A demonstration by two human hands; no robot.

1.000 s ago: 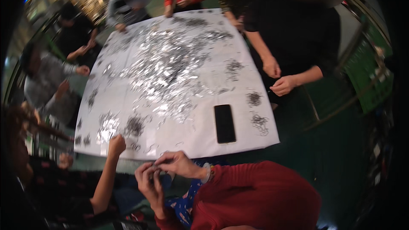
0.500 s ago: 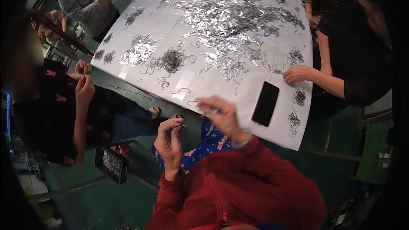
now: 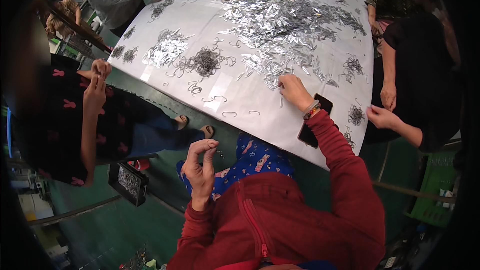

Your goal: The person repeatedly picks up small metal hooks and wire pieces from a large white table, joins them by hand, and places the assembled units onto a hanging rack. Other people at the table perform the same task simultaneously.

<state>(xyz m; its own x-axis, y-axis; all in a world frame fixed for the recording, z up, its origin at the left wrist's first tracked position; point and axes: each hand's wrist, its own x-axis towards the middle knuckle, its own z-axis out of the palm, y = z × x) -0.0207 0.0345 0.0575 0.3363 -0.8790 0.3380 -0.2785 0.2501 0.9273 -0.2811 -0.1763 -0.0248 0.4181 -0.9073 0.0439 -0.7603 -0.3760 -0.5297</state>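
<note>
My left hand (image 3: 200, 170) is raised in front of my red jacket, off the table's near edge, with thumb and forefinger curled into a pinch. A tiny shiny bit shows by its fingertips, too small to name. My right hand (image 3: 295, 92) reaches over the table to the near fringe of a big heap of flat silver metal strips (image 3: 280, 20). Its fingertips are drawn together at the loose strips, and what they hold, if anything, is hidden. My right forearm passes over a black phone (image 3: 324, 104) and partly covers it.
Bent wire hooks (image 3: 206, 62) lie piled on the white table (image 3: 240, 102), beside a smaller heap of strips (image 3: 166, 49). More wire piles (image 3: 356, 115) lie along the right edge. Co-workers stand left, right and far. A dark bin (image 3: 129, 184) stands lower left.
My right hand has swung from near my left hand out to the strip heap. My left hand stays almost in place. The co-worker's hand at right has drawn back off the table.
</note>
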